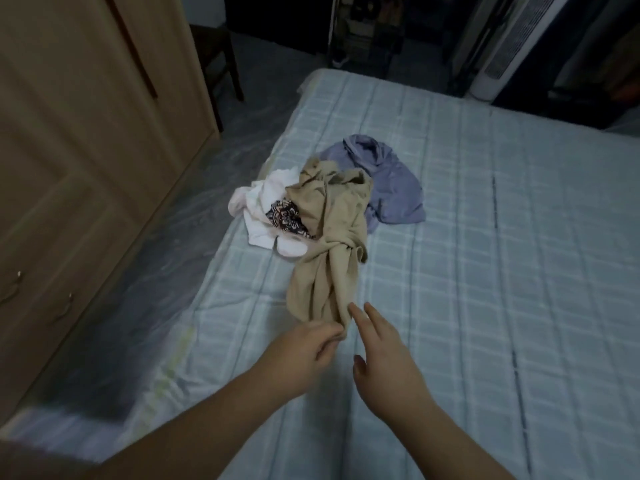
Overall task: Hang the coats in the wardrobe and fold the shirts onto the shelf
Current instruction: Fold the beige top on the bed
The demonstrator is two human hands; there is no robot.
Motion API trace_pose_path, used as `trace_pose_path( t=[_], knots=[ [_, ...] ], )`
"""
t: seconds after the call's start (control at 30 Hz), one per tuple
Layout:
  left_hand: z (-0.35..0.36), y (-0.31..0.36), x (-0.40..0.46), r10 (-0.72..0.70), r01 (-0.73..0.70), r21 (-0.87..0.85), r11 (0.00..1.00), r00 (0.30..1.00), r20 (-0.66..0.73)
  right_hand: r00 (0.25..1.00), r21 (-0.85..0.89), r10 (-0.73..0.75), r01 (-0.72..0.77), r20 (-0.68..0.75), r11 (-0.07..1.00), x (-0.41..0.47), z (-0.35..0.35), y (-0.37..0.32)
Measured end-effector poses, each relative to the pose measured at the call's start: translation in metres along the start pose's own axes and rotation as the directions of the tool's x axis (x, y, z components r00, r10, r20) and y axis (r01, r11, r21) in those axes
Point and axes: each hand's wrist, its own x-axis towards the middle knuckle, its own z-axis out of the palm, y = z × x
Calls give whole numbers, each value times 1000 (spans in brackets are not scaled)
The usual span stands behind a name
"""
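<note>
A crumpled beige garment lies on the bed, stretched toward me. My left hand pinches its near end between thumb and fingers. My right hand is beside it, fingers straight, the fingertips touching the same near end. Behind the beige garment lie a lilac-blue garment, a white and pink garment and a dark patterned piece. The wooden wardrobe stands at the left with its doors closed.
The bed has a pale blue checked cover. A strip of floor runs between bed and wardrobe. A dark chair stands beyond the wardrobe. A white tower appliance stands past the far side of the bed.
</note>
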Motion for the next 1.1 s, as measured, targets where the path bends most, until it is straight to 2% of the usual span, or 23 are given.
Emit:
trace_pose_path(
  t=[0.2, 0.37, 0.47, 0.53, 0.6, 0.7, 0.77, 0.87, 0.97, 1.03, 1.1],
  knots=[
    [59, -1, -104, 123, -138, 136, 981, 986, 111, 993, 34, 25, -29, 117, 999, -85, 65, 19],
    [121, -18, -205, 81, -117, 174, 978, 977, 198, 962, -28, -31, 40, 273, 999, -148, 136, 52],
    [153, -32, -263, -23, -1, 159, 987, 989, 144, 931, -53, -46, 70, 361, 996, -185, 163, 63],
    [161, -37, -280, -140, 125, 172, 977, 988, 72, 923, -32, -40, 57, 382, 998, -199, 171, 66],
    [162, -42, -281, -189, 182, 194, 964, 982, 18, 920, -4, -12, 14, 391, 1000, -202, 175, 69],
    [157, -44, -273, -227, 231, 218, 948, 973, -47, 938, 37, 21, -36, 347, 999, -189, 177, 73],
    [158, -44, -265, -303, 324, 206, 923, 944, -130, 954, 100, 36, -68, 299, 993, -177, 177, 74],
    [169, -45, -252, -496, 528, 136, 838, 843, -210, 969, 188, 44, -92, 245, 978, -159, 178, 75],
    [182, -56, -236, -657, 666, 28, 746, 742, -132, 985, 251, 62, -102, 162, 963, -137, 186, 83],
    [187, -64, -228, -660, 666, 85, 741, 746, -91, 995, 170, 55, -68, 81, 983, -119, 195, 91],
    [186, -69, -226, -640, 647, 76, 759, 762, -97, 1000, 8, 5, -5, 6, 1000, -101, 205, 99]
  ],
)
